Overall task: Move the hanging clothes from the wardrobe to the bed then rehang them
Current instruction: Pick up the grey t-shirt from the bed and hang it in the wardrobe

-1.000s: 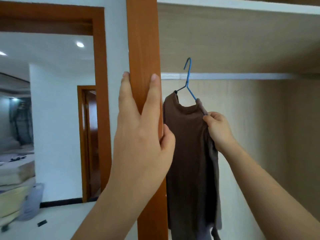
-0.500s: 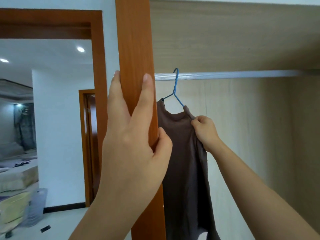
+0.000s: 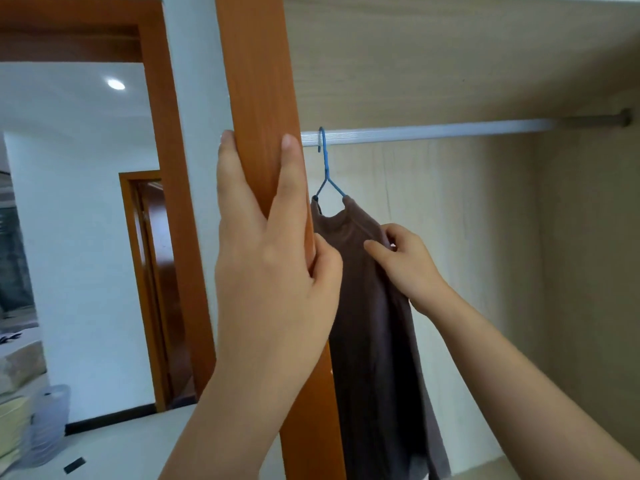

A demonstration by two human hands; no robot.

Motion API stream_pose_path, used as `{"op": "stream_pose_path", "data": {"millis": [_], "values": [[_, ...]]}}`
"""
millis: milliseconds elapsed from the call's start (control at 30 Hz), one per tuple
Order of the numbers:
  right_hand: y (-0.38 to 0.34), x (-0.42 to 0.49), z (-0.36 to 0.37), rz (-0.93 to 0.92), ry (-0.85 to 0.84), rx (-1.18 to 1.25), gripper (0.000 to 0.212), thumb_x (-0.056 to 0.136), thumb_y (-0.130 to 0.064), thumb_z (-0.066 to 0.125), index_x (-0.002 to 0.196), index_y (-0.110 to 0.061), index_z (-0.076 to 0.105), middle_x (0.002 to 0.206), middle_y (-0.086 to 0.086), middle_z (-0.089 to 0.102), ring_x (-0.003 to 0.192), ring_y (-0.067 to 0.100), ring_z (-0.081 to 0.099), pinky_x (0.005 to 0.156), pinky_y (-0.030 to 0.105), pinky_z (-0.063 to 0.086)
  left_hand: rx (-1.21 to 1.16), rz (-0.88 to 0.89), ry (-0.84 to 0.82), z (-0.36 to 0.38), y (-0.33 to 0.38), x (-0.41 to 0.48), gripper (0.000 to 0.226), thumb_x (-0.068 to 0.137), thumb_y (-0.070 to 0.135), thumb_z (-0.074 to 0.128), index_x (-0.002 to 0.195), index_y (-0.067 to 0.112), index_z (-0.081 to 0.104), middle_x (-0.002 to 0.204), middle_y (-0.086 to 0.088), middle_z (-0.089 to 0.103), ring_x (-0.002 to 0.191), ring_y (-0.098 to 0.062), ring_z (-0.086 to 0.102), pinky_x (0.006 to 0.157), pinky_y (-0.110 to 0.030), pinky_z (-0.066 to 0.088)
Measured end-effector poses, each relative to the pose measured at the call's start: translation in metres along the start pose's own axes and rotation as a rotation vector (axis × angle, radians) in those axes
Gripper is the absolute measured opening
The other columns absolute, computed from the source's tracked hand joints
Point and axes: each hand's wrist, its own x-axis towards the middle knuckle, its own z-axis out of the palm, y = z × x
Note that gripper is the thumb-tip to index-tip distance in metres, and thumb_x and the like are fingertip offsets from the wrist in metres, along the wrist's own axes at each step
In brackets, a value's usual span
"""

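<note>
My left hand (image 3: 273,271) grips the orange-brown wooden wardrobe post (image 3: 256,81), thumb round its edge. My right hand (image 3: 408,265) pinches the shoulder of the brown knit shirt (image 3: 374,358) on its blue wire hanger (image 3: 325,164), hooked over the white rail (image 3: 433,131). Tugging fabric could slip it off, I judge. The post crowds the hanger.

A blue hanger (image 3: 325,168) is hooked over the wardrobe rail (image 3: 433,132) beside the wooden upright (image 3: 263,81), with a brown top (image 3: 367,323) hung on it.
</note>
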Motion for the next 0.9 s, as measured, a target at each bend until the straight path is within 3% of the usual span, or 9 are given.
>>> {"op": "stream_pose_path", "data": {"millis": [133,200,233,400,633,767,900], "values": [[-0.005,-0.031,-0.007,0.011,0.03,-0.092,0.009,0.085,-0.019,0.054,0.093,-0.016,0.059,0.084,-0.006,0.06,0.079,0.014,0.057,0.074,0.026,0.048,-0.011,-0.004,-0.009,-0.005,0.005,-0.001,0.072,0.08,0.006,0.062,0.142,0.017,0.027,0.15,-0.023,0.02,0.132,-0.026,0.027,0.096,-0.025,0.023],[-0.004,-0.054,-0.011,0.021,-0.003,-0.175,0.007,0.086,-0.019,0.054,0.089,-0.014,0.059,0.076,-0.006,0.058,0.069,0.01,0.053,0.06,0.009,0.041,-0.06,-0.024,-0.045,-0.007,0.006,0.001,0.071,0.08,0.005,0.06,0.142,0.016,0.028,0.151,-0.023,0.018,0.135,-0.032,0.029,0.098,-0.024,0.025],[-0.002,-0.067,-0.014,0.031,-0.026,-0.222,0.006,0.087,-0.018,0.055,0.084,-0.014,0.059,0.071,-0.007,0.055,0.065,0.008,0.05,0.054,0.008,0.038,-0.076,-0.019,-0.055,-0.008,0.006,0.001,0.07,0.08,0.004,0.059,0.142,0.015,0.029,0.151,-0.024,0.017,0.136,-0.034,0.029,0.098,-0.024,0.027],[0.019,-0.154,-0.039,0.248,-0.08,-0.208,0.022,0.086,-0.007,0.057,0.067,-0.019,0.056,0.055,-0.008,0.054,0.054,0.006,0.047,0.056,0.018,0.037,-0.3,-0.028,-0.04,-0.015,0.007,-0.018,0.048,0.076,0.006,0.057,0.124,0.014,0.055,0.149,-0.024,0.022,0.136,-0.036,0.029,0.105,-0.032,0.034],[0.044,-0.311,-0.095,0.606,0.174,-0.163,0.022,0.086,0.002,0.054,0.071,-0.012,0.062,0.048,-0.002,0.058,0.041,0.004,0.048,0.044,0.014,0.036,-0.394,0.034,0.008,-0.029,0.016,-0.111,0.025,0.077,0.003,0.054,0.098,0.006,0.067,0.129,-0.025,0.049,0.126,-0.04,0.041,0.104,-0.043,0.032],[0.041,-0.414,-0.131,0.859,0.396,-0.199,0.021,0.086,0.011,0.049,0.072,-0.001,0.06,0.042,0.002,0.052,0.031,0.006,0.041,0.034,0.013,0.032,-0.595,0.033,-0.256,-0.041,0.035,-0.18,0.018,0.078,0.008,0.054,0.092,0.009,0.065,0.111,-0.014,0.062,0.105,-0.03,0.056,0.085,-0.04,0.043],[0.021,-0.518,-0.153,1.055,0.56,-0.292,0.017,0.087,0.005,0.05,0.076,-0.001,0.06,0.062,0.017,0.053,0.039,0.01,0.047,0.04,0.015,0.038,-0.899,-0.056,-0.859,-0.045,0.07,-0.264,0.022,0.081,0.02,0.047,0.095,0.013,0.062,0.096,-0.001,0.062,0.089,-0.017,0.061,0.074,-0.031,0.052]]}}
